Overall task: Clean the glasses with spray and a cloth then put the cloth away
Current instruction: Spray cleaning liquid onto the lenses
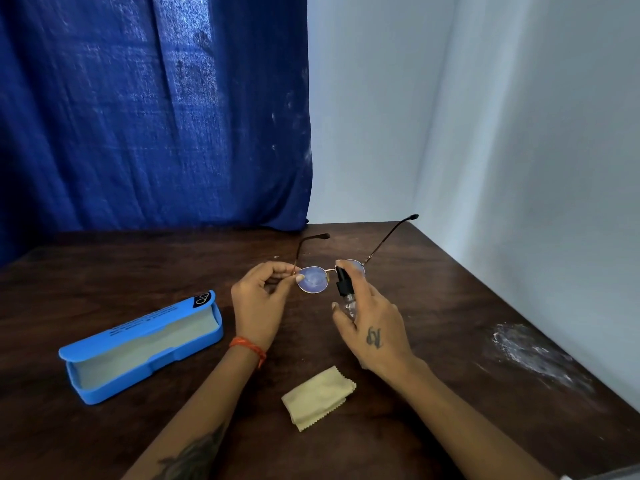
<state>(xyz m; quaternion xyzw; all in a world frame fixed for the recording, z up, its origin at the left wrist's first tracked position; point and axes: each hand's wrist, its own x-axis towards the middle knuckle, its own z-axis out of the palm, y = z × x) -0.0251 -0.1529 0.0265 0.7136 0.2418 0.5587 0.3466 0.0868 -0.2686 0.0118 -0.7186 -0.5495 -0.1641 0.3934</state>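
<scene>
Above the dark bench point(433, 306), both hands work at the glasses point(313, 279).
Left hand point(258, 306) pinches the glasses at the hinge by one lens, arms unfolded toward twelve o'clock; right hand point(372, 327) grips a small spray bottle point(344, 292), its black head just beside the other lens. At six o'clock lies the folded yellow cloth point(317, 398); at nine o'clock, an open blue case point(145, 344).

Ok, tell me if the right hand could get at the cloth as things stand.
Probably not yet: the right hand grips the spray bottle, aimed at the glasses. The cloth lies uncovered on the table just below it, so the path looks free once the bottle is set down.
</scene>
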